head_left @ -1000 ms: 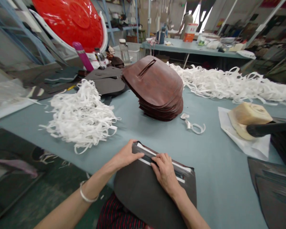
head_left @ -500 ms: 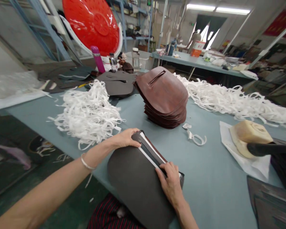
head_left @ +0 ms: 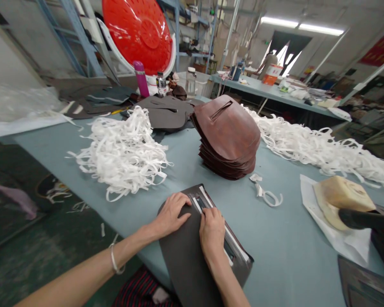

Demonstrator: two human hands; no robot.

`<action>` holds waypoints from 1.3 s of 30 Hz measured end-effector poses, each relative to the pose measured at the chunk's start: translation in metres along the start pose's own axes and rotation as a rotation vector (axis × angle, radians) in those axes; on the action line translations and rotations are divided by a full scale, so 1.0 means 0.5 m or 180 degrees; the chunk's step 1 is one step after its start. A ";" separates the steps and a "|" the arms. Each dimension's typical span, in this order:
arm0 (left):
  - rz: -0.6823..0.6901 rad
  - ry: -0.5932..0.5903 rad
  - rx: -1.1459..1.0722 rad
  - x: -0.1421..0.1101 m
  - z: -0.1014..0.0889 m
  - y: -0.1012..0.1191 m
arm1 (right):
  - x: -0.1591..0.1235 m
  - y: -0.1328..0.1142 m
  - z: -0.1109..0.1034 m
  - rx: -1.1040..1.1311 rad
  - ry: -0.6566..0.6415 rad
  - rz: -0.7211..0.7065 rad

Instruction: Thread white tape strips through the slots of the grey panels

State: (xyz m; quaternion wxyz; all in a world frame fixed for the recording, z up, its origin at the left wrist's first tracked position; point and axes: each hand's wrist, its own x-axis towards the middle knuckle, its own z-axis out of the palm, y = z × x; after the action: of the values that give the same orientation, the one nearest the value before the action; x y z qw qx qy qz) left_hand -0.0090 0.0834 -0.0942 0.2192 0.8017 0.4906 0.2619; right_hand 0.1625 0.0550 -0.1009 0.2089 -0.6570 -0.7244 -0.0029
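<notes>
A dark grey leather-like panel [head_left: 185,264] lies over the front edge of the table. A long slot edged with white strips [head_left: 235,241] runs along its far side, with a brown edge beyond. My left hand [head_left: 173,213] rests open on the panel's upper left part, fingers spread loosely. Right on the slot presses my right hand [head_left: 213,232], its fingers bent and close together; what lies under the fingertips is hidden. Beyond the hands stands a stack of brown leather pieces [head_left: 228,132], the top one with a slit.
Left of the stack is a heap of white strips [head_left: 121,153]; a longer pile [head_left: 320,149] runs at the right. A brush-like tool with a black handle [head_left: 365,218] lies by a yellowish block [head_left: 345,196] on white paper. A purple bottle [head_left: 141,79] stands behind.
The panel's slotted edge now lies flatter on the table. My left hand has come off its corner onto the surface; my right hand has moved up along the slot.
</notes>
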 end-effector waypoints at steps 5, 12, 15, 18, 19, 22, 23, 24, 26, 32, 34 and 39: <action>0.0391 -0.0164 0.0303 0.004 -0.003 0.013 | 0.034 -0.033 0.031 0.0128 0.0213 -0.0301; 0.0775 -0.0468 0.0836 0.004 0.003 0.014 | -0.044 -0.020 -0.010 -0.0352 0.0132 -0.0587; 0.0748 -0.0449 0.0882 0.002 0.005 0.012 | -0.133 0.036 -0.049 -0.0446 0.0142 -0.0789; 0.0771 -0.0421 0.0862 -0.001 0.010 0.011 | -0.210 0.085 -0.083 -0.0349 0.0253 -0.0956; 0.0786 -0.0417 0.0849 -0.002 0.011 0.010 | -0.226 0.094 -0.091 -0.0302 0.0257 -0.0986; 0.0806 -0.0410 0.0828 -0.002 0.012 0.011 | -0.233 0.095 -0.100 -0.0181 0.0149 -0.0809; 0.0807 -0.0408 0.0831 -0.002 0.011 0.011 | -0.225 0.090 -0.099 -0.0153 0.0120 -0.0675; 0.0808 -0.0412 0.0840 -0.002 0.010 0.012 | -0.212 0.083 -0.095 -0.0129 0.0105 -0.0533; 0.0810 -0.0421 0.0871 -0.002 0.009 0.014 | -0.178 0.063 -0.083 -0.0104 0.0156 -0.0313; 0.0893 -0.0380 0.0899 0.000 0.013 0.013 | -0.063 -0.023 -0.022 -0.0092 0.0018 -0.0185; 0.0925 -0.0343 0.0866 0.001 0.016 0.010 | -0.042 -0.042 -0.008 -0.0168 -0.0012 -0.0187; 0.0899 -0.0356 0.0929 0.003 0.024 0.008 | -0.083 -0.026 -0.021 -0.0517 -0.0084 -0.0273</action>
State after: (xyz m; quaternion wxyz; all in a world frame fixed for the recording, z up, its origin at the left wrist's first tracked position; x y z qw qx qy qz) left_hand 0.0019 0.0817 -0.1006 0.0887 0.8990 0.3931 0.1713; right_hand 0.1554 0.0107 -0.1008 0.1451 -0.6401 -0.7519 -0.0619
